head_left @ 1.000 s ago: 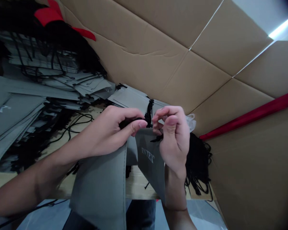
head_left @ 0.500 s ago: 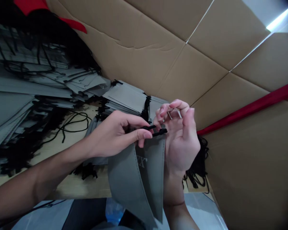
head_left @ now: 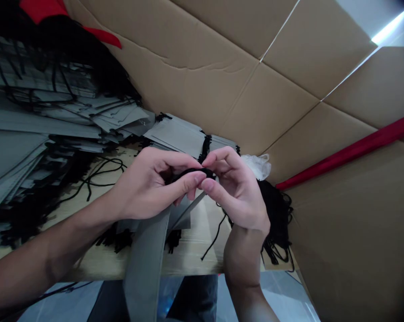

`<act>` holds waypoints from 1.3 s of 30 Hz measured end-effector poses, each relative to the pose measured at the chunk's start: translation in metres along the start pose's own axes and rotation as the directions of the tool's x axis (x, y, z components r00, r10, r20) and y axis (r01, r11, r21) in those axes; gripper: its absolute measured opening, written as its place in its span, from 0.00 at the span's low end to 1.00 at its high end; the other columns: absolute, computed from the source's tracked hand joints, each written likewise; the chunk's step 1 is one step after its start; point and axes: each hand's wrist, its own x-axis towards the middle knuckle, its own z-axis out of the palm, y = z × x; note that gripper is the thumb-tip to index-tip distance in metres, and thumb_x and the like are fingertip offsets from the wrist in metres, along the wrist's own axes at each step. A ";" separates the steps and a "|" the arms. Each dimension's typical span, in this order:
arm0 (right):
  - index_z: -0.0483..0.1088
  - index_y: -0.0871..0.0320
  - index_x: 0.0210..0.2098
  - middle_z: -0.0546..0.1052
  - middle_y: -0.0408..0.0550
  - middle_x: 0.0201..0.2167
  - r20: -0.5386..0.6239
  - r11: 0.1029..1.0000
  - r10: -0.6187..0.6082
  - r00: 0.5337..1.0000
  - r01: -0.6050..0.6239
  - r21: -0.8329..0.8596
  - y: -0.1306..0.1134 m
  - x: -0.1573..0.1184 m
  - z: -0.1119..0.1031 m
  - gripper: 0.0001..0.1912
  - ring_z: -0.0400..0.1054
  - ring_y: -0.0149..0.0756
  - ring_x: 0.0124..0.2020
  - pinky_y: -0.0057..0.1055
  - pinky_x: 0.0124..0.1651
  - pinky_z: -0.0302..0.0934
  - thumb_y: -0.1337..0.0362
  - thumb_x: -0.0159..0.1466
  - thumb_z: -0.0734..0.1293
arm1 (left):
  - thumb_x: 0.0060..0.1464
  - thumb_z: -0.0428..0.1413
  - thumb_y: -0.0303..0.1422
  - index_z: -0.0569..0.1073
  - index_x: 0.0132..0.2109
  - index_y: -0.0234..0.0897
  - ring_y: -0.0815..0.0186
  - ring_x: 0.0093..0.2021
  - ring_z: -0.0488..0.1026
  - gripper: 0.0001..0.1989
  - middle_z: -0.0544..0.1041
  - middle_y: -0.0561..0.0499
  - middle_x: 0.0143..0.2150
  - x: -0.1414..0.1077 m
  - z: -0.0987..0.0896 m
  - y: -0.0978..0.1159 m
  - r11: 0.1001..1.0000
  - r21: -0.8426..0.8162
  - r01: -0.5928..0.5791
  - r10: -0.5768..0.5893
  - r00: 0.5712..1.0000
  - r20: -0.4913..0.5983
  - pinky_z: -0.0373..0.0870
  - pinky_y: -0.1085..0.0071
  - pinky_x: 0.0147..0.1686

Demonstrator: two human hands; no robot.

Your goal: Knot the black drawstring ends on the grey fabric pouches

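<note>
Between your two hands, above the near part of the pale surface [head_left: 195,267], one black cord [head_left: 190,171] lies roughly crosswise, its short visible length running left to right in a low arch. Your left hand [head_left: 155,185] pinches it with thumb and forefinger, and the fingers of your right hand [head_left: 240,192] close on its right end, the fingertips of both hands nearly meeting. One gray piece [head_left: 145,264] hangs under your left hand, long axis close to upright, its lower end pointing down past the surface's near edge towards your legs; you see it as a narrow strip, and its upper end is hidden by your fingers. Beyond your hands sit two stacks of gray pieces, one wider [head_left: 178,134] and one partly covered by your right hand [head_left: 218,143], with black ends between them. Farther left, a larger heap of gray pieces [head_left: 14,156] with black cord ends is too dense to count. To the right are one crumpled clear plastic bag [head_left: 261,166], one bunch of black cords [head_left: 278,223] and one long red strip [head_left: 352,154] slanting up across the cardboard [head_left: 289,116].
</note>
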 end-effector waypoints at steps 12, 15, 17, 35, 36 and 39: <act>0.88 0.52 0.46 0.88 0.43 0.38 -0.183 0.987 -0.113 0.977 0.089 -0.135 -0.013 -0.004 0.003 0.11 0.84 0.33 0.36 0.26 0.39 0.80 0.67 0.66 0.88 | 0.72 0.69 0.36 0.86 0.39 0.38 0.71 0.25 0.83 0.10 0.88 0.55 0.30 0.006 -0.017 0.001 0.998 -0.032 0.049 -0.041 0.977 0.211 0.79 0.83 0.28; 0.88 0.52 0.45 0.87 0.42 0.36 -0.196 0.983 -0.129 0.972 0.098 -0.158 -0.014 -0.004 0.002 0.12 0.83 0.32 0.34 0.25 0.37 0.79 0.67 0.65 0.88 | 0.73 0.69 0.35 0.86 0.40 0.38 0.71 0.26 0.84 0.09 0.89 0.54 0.31 0.006 -0.018 0.001 0.996 -0.052 0.071 -0.057 0.970 0.235 0.81 0.83 0.29; 0.88 0.52 0.44 0.87 0.43 0.35 -0.202 0.977 -0.139 0.969 0.102 -0.185 -0.014 -0.004 0.002 0.10 0.83 0.33 0.33 0.26 0.36 0.79 0.64 0.66 0.88 | 0.72 0.70 0.36 0.86 0.40 0.37 0.70 0.26 0.85 0.10 0.89 0.54 0.30 0.006 -0.017 0.002 0.992 -0.079 0.095 -0.074 0.968 0.238 0.81 0.83 0.28; 0.89 0.52 0.48 0.89 0.43 0.37 -0.129 0.980 -0.100 0.987 0.075 -0.185 -0.015 -0.004 -0.001 0.13 0.85 0.36 0.35 0.30 0.40 0.83 0.65 0.66 0.88 | 0.73 0.70 0.44 0.87 0.39 0.39 0.67 0.25 0.85 0.15 0.89 0.52 0.30 0.007 -0.019 0.006 0.996 -0.051 0.074 -0.060 0.970 0.237 0.82 0.79 0.28; 0.90 0.51 0.48 0.89 0.43 0.37 -0.127 0.980 -0.105 0.986 0.081 -0.180 -0.016 -0.004 0.000 0.12 0.85 0.35 0.35 0.29 0.40 0.83 0.65 0.66 0.88 | 0.74 0.69 0.42 0.87 0.39 0.39 0.68 0.25 0.85 0.14 0.89 0.52 0.31 0.006 -0.019 0.005 0.997 -0.046 0.069 -0.056 0.969 0.242 0.82 0.80 0.28; 0.90 0.51 0.48 0.89 0.42 0.37 -0.133 0.977 -0.125 0.983 0.098 -0.190 -0.017 -0.003 0.000 0.12 0.84 0.33 0.35 0.27 0.39 0.82 0.67 0.66 0.87 | 0.74 0.69 0.38 0.87 0.40 0.39 0.69 0.26 0.85 0.12 0.89 0.53 0.31 0.006 -0.020 0.002 0.997 -0.035 0.066 -0.054 0.964 0.260 0.81 0.81 0.29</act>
